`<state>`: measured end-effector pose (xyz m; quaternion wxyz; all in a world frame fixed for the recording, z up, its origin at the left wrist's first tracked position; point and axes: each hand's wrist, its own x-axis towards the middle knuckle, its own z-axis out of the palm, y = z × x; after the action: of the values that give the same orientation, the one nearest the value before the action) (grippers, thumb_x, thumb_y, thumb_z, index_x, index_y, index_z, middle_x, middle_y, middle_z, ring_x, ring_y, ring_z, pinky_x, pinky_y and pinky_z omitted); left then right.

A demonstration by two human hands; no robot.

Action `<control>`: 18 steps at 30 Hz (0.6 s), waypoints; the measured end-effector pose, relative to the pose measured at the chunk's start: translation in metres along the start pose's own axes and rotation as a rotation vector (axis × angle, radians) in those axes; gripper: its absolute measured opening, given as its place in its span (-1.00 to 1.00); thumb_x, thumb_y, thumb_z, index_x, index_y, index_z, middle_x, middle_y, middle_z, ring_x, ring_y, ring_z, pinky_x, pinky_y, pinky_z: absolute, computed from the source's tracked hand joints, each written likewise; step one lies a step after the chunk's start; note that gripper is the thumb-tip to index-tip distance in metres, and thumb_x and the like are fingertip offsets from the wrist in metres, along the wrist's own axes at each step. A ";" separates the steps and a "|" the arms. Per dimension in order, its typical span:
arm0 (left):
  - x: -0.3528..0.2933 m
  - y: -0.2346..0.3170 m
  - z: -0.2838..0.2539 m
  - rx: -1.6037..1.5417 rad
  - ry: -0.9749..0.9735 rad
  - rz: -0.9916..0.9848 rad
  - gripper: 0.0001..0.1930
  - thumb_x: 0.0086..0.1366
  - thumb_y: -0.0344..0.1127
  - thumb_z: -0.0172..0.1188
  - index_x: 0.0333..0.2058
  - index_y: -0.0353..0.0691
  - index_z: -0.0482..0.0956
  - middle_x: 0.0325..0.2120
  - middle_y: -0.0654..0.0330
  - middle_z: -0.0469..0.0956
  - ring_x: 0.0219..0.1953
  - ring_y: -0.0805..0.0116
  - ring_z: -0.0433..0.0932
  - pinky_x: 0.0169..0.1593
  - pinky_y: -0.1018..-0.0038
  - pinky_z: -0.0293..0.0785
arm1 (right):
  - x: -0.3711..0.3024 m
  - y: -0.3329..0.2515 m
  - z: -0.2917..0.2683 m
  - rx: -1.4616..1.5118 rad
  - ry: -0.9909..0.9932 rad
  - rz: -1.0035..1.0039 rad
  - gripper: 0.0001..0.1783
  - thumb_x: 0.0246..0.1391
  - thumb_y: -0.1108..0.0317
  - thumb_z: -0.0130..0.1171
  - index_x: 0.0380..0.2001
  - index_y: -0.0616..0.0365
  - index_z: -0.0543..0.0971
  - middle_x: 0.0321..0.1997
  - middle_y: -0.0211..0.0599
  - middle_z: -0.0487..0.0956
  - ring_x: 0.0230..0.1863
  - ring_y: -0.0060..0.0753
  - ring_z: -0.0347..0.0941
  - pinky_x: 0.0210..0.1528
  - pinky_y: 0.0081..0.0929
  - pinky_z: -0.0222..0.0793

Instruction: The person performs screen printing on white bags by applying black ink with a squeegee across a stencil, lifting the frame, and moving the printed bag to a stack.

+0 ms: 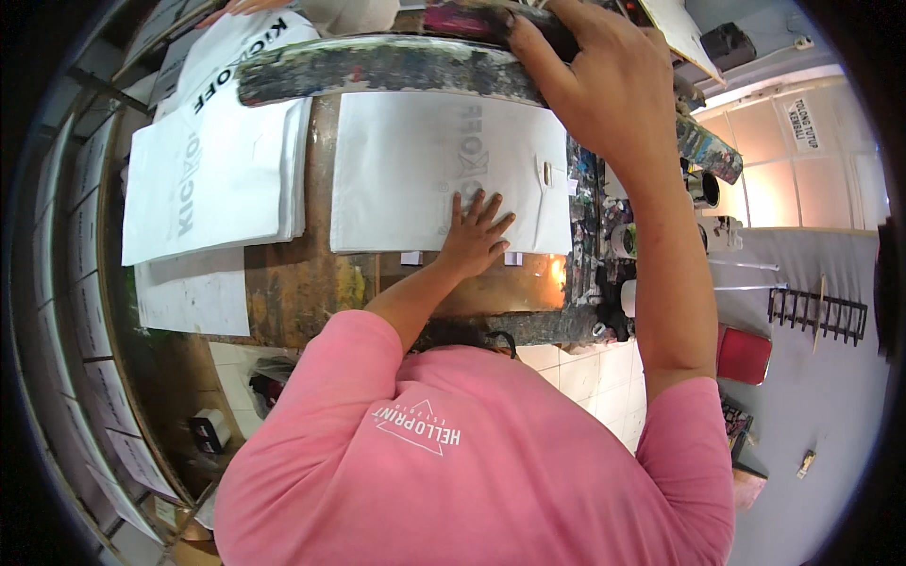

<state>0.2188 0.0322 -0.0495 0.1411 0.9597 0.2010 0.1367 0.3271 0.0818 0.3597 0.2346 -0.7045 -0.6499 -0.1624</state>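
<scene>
In the head view, the left hand [477, 236] lies palm down on a flat white bag [392, 170], with its fingers spread wide. That grip is let go; it only rests on the bag and pinches nothing. The right hand [604, 75] is up high, with its thumb and palm over a stained frame [396, 71]. That grip looks closed on the frame, but I cannot see all its fingertips. The frame seems to be lifted, so it could drop on the bag if the right hand slips. The left hand is near enough that it might get bumped too. The bag could also slide or go crooked if the left hand pushes sideways. It has a crease near its right edge, by a small slot, and that part may not lie nice and flat. Old paint on the frame might rub off if the two touch. The white bag is right under the left hand, on the brown counter [283, 292]. It sits below the right hand and to its left, well apart from that grip. A pile of white bags [222, 179] is just beside it, on the left. Another person's hand [250, 5] peeks in at the top left.
</scene>
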 end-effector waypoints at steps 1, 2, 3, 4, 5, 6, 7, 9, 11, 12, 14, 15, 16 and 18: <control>0.000 -0.001 0.001 -0.008 0.010 -0.005 -0.36 0.44 0.20 0.03 0.40 0.13 0.36 0.51 0.03 0.08 0.53 -0.20 -0.03 0.41 -0.53 -0.30 | 0.000 0.000 0.000 0.003 0.011 0.001 -0.54 0.12 -0.01 0.23 -0.41 0.26 0.62 -0.42 0.00 0.62 -0.29 0.08 0.54 -0.07 -0.09 0.31; -0.001 -0.001 0.002 -0.016 0.021 -0.011 -0.35 0.43 0.21 0.04 0.40 0.12 0.36 0.51 0.02 0.08 0.53 -0.21 -0.03 0.39 -0.55 -0.31 | 0.000 -0.001 0.000 0.006 0.022 0.000 -0.54 0.11 -0.01 0.23 -0.40 0.27 0.62 -0.41 0.01 0.63 -0.29 0.09 0.55 -0.07 -0.09 0.31; -0.002 0.000 0.002 -0.023 0.033 -0.018 -0.34 0.42 0.22 0.05 0.40 0.11 0.36 0.51 0.02 0.08 0.53 -0.21 -0.03 0.38 -0.58 -0.31 | 0.002 -0.003 0.001 0.004 0.047 -0.010 -0.55 0.11 0.00 0.22 -0.38 0.27 0.63 -0.40 0.02 0.63 -0.28 0.09 0.55 -0.06 -0.10 0.32; -0.002 0.004 -0.004 -0.030 0.073 -0.076 -0.33 0.42 0.23 0.05 0.40 0.07 0.36 0.50 0.02 0.10 0.53 -0.21 -0.01 0.40 -0.52 -0.27 | 0.005 -0.003 0.001 0.003 0.076 -0.017 -0.55 0.11 0.01 0.22 -0.37 0.27 0.64 -0.38 0.04 0.64 -0.28 0.08 0.55 -0.06 -0.11 0.32; 0.002 0.011 -0.016 -0.040 0.112 -0.124 -0.31 0.41 0.24 0.06 0.39 0.04 0.37 0.49 0.01 0.12 0.52 -0.21 0.02 0.42 -0.47 -0.22 | 0.006 -0.003 0.001 -0.004 0.107 -0.017 -0.56 0.11 0.02 0.22 -0.36 0.27 0.64 -0.37 0.05 0.64 -0.28 0.08 0.55 -0.05 -0.12 0.32; 0.005 0.014 -0.030 -0.048 0.153 -0.176 -0.30 0.41 0.26 0.07 0.39 0.01 0.37 0.48 0.00 0.14 0.52 -0.20 0.04 0.44 -0.42 -0.17 | 0.007 -0.005 0.000 -0.011 0.104 -0.010 -0.55 0.12 0.01 0.20 -0.35 0.27 0.65 -0.37 0.06 0.64 -0.28 0.07 0.55 -0.03 -0.13 0.32; 0.007 0.014 -0.057 -0.288 0.175 -0.239 -0.31 0.43 0.20 0.09 0.39 -0.03 0.35 0.47 -0.02 0.17 0.50 -0.18 0.08 0.47 -0.32 -0.12 | 0.004 -0.003 0.000 -0.020 0.097 0.010 -0.54 0.13 0.00 0.19 -0.35 0.28 0.65 -0.37 0.06 0.65 -0.28 0.06 0.56 -0.02 -0.14 0.32; 0.004 0.007 -0.125 -0.774 0.201 -0.361 -0.35 0.46 0.07 0.13 0.40 -0.09 0.32 0.44 -0.05 0.24 0.48 -0.13 0.17 0.51 -0.11 -0.01 | -0.010 0.006 0.009 -0.032 0.105 -0.005 -0.50 0.15 -0.04 0.18 -0.21 0.26 0.62 -0.29 0.06 0.65 -0.23 0.06 0.57 -0.01 -0.11 0.31; -0.028 -0.023 -0.181 -1.170 0.558 -0.004 -0.36 0.47 0.04 0.16 0.37 -0.18 0.29 0.36 -0.05 0.35 0.40 -0.01 0.32 0.47 0.10 0.21 | -0.033 0.013 0.023 -0.033 0.150 -0.100 -0.39 0.19 -0.08 0.19 0.07 0.24 0.54 -0.14 0.04 0.66 -0.14 0.07 0.58 -0.03 -0.05 0.30; -0.051 -0.027 -0.208 -1.489 0.640 0.049 -0.19 0.43 0.26 0.04 0.42 -0.19 0.16 0.37 -0.06 0.32 0.41 -0.01 0.30 0.48 0.04 0.18 | -0.046 0.005 0.023 -0.075 -0.074 -0.031 -0.30 0.16 -0.03 0.21 0.17 0.32 0.44 -0.07 0.13 0.61 -0.05 0.15 0.54 0.03 -0.02 0.32; -0.081 -0.019 -0.264 -2.098 0.708 -0.097 0.06 0.34 0.57 -0.14 0.48 -0.22 0.02 0.38 -0.07 0.28 0.43 -0.02 0.25 0.49 -0.04 0.14 | -0.094 0.013 0.038 -0.024 -0.177 -0.195 -0.40 0.14 0.08 0.27 0.10 0.30 0.47 -0.08 0.06 0.56 0.00 0.15 0.48 0.07 -0.01 0.34; -0.092 -0.005 -0.294 -2.357 0.689 -0.360 0.13 0.28 0.65 -0.20 0.48 -0.23 0.01 0.39 -0.07 0.26 0.44 -0.03 0.24 0.49 -0.07 0.13 | -0.110 0.014 0.041 0.047 -0.434 -0.187 -0.48 0.12 0.16 0.31 0.08 0.21 0.51 -0.08 0.03 0.55 0.03 0.10 0.47 0.07 -0.03 0.36; -0.110 -0.001 -0.286 -2.232 0.662 -0.575 0.15 0.27 0.67 -0.21 0.48 -0.23 0.01 0.40 -0.07 0.24 0.43 -0.03 0.24 0.47 -0.07 0.16 | -0.116 0.013 0.046 0.073 -0.745 -0.189 -0.50 0.09 0.23 0.34 0.10 0.12 0.55 -0.05 0.01 0.57 0.08 0.07 0.48 0.09 -0.10 0.37; -0.139 0.001 -0.245 -2.032 0.586 -0.959 0.16 0.25 0.69 -0.23 0.46 -0.26 0.06 0.37 -0.08 0.27 0.39 -0.02 0.29 0.41 -0.04 0.27 | -0.153 0.025 0.088 0.371 -0.825 -0.107 -0.50 0.08 0.32 0.35 0.13 0.07 0.58 0.04 -0.10 0.62 0.08 0.06 0.50 0.10 -0.06 0.42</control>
<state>0.0187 0.0250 0.1489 0.8317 0.1614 0.3665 0.3846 0.3292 0.0002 0.2015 0.0699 -0.6216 -0.7427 0.2390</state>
